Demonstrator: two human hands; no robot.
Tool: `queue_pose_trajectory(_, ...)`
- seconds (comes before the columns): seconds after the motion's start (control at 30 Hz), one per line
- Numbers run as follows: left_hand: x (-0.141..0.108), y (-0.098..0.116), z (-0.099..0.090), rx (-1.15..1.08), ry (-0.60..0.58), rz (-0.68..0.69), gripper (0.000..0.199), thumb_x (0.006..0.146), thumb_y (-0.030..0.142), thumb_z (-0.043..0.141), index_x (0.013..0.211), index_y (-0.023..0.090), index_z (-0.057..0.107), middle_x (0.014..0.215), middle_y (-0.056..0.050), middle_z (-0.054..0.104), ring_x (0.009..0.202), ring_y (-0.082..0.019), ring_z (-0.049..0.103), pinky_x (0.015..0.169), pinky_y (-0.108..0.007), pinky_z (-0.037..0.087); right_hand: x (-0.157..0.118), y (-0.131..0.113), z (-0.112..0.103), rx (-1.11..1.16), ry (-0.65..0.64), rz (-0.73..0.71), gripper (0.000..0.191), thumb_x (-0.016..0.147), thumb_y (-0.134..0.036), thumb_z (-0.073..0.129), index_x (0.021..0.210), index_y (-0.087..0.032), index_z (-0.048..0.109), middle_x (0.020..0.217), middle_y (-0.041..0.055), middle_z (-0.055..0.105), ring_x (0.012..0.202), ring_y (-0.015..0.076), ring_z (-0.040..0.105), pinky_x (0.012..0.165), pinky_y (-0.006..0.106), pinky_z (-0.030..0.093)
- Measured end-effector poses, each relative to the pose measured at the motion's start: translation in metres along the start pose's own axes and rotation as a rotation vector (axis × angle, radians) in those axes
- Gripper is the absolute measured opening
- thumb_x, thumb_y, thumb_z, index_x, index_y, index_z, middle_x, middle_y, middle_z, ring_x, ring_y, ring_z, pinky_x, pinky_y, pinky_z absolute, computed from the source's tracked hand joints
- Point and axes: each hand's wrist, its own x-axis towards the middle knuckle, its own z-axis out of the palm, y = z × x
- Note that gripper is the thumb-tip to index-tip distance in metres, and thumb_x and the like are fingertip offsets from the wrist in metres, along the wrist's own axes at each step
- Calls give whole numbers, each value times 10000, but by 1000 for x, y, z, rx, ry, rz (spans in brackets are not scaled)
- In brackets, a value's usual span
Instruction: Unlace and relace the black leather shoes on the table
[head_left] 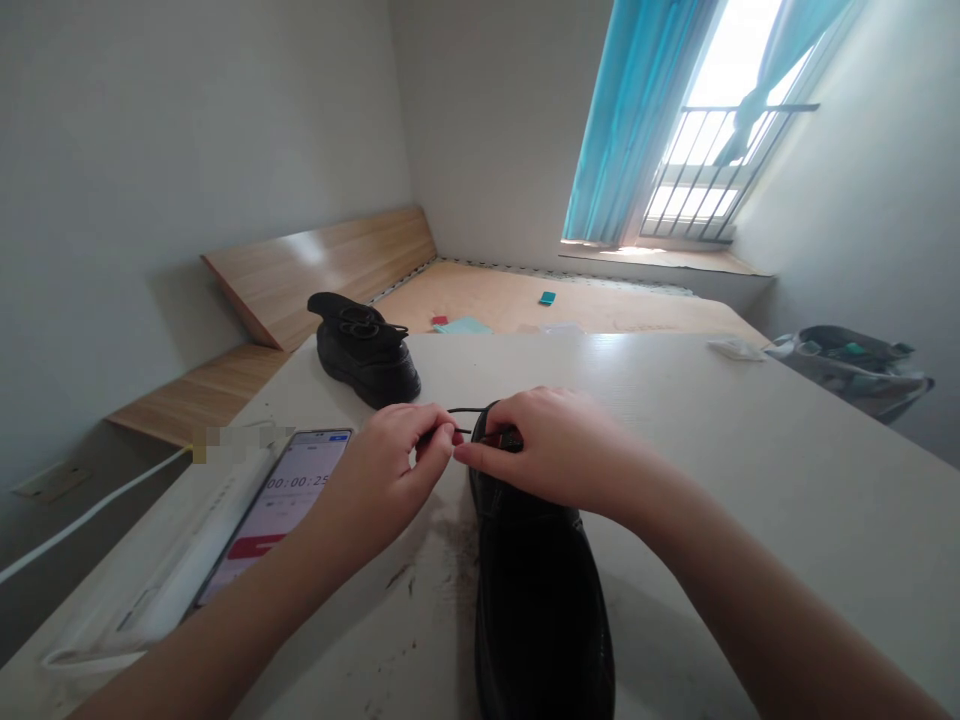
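A black shoe (544, 600) lies on the white table, its toe end toward me at the bottom of the view. Over its far end, my right hand (544, 440) pinches a thin black shoelace (469, 410). Just left of the shoe, my left hand (409, 450) is closed with thumb and fingertips on the same lace. The two hands' fingertips nearly meet, and they hide much of the lacing. Farther back on the left stands a second black shoe (364, 350), with looped laces on top.
Left of my hands, a phone (262, 520) displaying a timer rests on a clear plastic case (180, 560). A white cable (97, 510) runs off the left side. Behind the white table (750, 480) is a wooden bed (480, 285); a bag (855, 365) stands at the right.
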Motion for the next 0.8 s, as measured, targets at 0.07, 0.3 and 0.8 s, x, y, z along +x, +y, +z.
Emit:
queue_pose_trajectory(0.07,-1,0,2,55,-38,-15,275,924,322,390,815,199,611,833,-30,677,825,-217,592,779,-354,404,-1,3,-2,22,-58,21,327,820,-498,534,748,-212,676,706,25,640,594,139,479,524,273,268)
queue_pose_trajectory(0.3,-1,-2,12,127,-163,-10,310,933,317,379,806,193,634,804,-26,689,812,-224,584,851,-412,357,4,14,-5,180,-235,7,216,806,-349,563,875,-182,681,789,34,661,640,135,518,545,253,356)
queue_pose_trajectory(0.8,-2,2,10,178,-134,95,314,948,284,344,818,191,614,770,-26,671,756,-196,576,851,-407,338,9,20,-2,300,-280,14,343,869,-431,480,860,-169,702,714,27,637,596,125,493,510,245,358)
